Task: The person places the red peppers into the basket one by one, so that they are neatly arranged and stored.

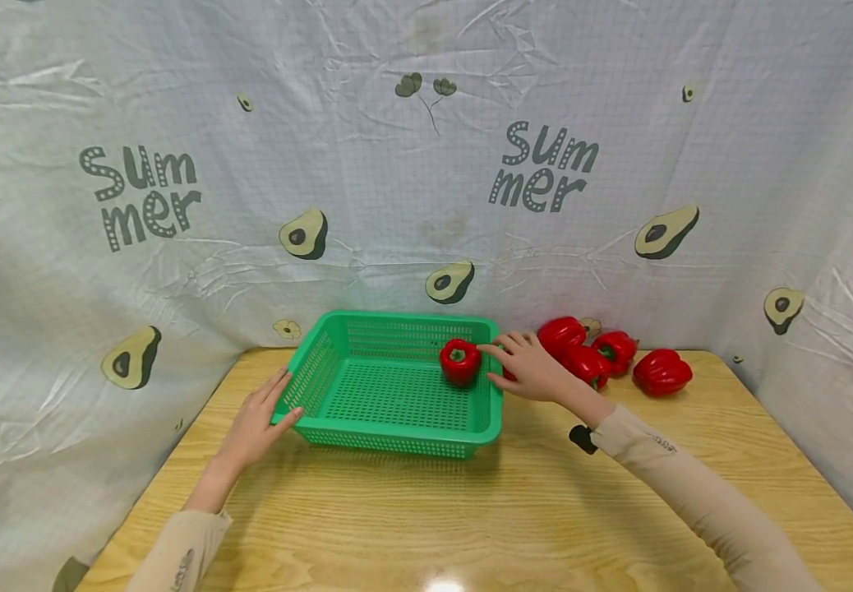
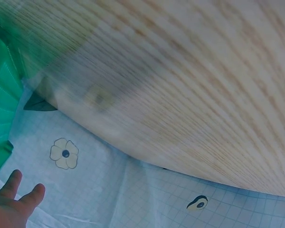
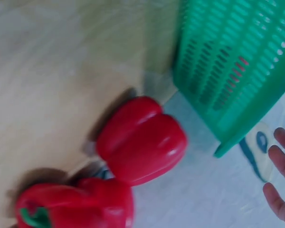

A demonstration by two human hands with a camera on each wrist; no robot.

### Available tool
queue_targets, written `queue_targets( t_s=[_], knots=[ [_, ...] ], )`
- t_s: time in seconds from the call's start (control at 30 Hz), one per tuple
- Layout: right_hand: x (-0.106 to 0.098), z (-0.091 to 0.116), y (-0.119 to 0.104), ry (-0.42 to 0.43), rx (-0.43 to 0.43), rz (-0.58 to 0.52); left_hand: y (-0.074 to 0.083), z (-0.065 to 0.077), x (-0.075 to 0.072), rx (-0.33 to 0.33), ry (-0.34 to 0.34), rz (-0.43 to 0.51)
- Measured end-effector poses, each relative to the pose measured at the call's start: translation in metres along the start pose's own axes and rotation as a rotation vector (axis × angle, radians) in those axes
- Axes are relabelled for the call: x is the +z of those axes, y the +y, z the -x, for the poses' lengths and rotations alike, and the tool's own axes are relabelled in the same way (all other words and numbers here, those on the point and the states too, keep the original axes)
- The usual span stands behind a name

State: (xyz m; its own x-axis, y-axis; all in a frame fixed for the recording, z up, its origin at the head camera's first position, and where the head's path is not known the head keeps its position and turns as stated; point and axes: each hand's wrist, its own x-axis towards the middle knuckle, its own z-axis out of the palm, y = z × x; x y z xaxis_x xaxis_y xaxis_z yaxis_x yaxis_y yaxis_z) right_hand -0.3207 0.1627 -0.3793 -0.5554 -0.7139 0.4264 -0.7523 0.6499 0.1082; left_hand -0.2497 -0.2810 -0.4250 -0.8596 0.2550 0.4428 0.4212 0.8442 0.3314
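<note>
A green plastic basket (image 1: pixel 397 437) with slotted walls stands on the wooden table. Inside it, near the right end, sits one red bell pepper (image 1: pixel 460 363), its stem side facing the camera. My left hand (image 1: pixel 252 423) rests at the basket's left end, fingers extended along the outside and thumb by the front rim. Over the right rim, my right hand (image 1: pixel 532 367) reaches with fingers spread, holding nothing visible. A bit of red shows beneath that palm, mostly hidden. In the right wrist view a bell pepper (image 3: pixel 141 141) lies outside the basket wall (image 3: pixel 228 71).
Several red bell peppers lie at the table's back right, including one farthest right (image 1: pixel 662 372). A small black object (image 1: pixel 583 439) shows by the right cuff. A white printed cloth (image 1: pixel 367 164) hangs behind the table (image 1: pixel 397 518).
</note>
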Motion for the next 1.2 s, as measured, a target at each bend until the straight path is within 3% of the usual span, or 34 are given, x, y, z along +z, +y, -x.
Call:
queue_targets(
  t_s=[0.2,0.47,0.9,1.2],
  knots=[
    [0.005,0.02,0.011,0.093,0.024,-0.012,-0.001,0.0,-0.001,0.004,0.011,0.002],
    [0.019,0.037,0.031,0.128,0.071,0.024,0.0,0.0,-0.002,-0.002,0.009,0.005],
    [0.037,0.045,0.05,0.041,0.224,0.043,0.0,-0.001,-0.002,-0.019,-0.002,0.018],
    [0.05,0.04,0.057,0.04,0.247,0.055,0.003,0.001,-0.002,-0.018,-0.01,0.014]
  ],
)
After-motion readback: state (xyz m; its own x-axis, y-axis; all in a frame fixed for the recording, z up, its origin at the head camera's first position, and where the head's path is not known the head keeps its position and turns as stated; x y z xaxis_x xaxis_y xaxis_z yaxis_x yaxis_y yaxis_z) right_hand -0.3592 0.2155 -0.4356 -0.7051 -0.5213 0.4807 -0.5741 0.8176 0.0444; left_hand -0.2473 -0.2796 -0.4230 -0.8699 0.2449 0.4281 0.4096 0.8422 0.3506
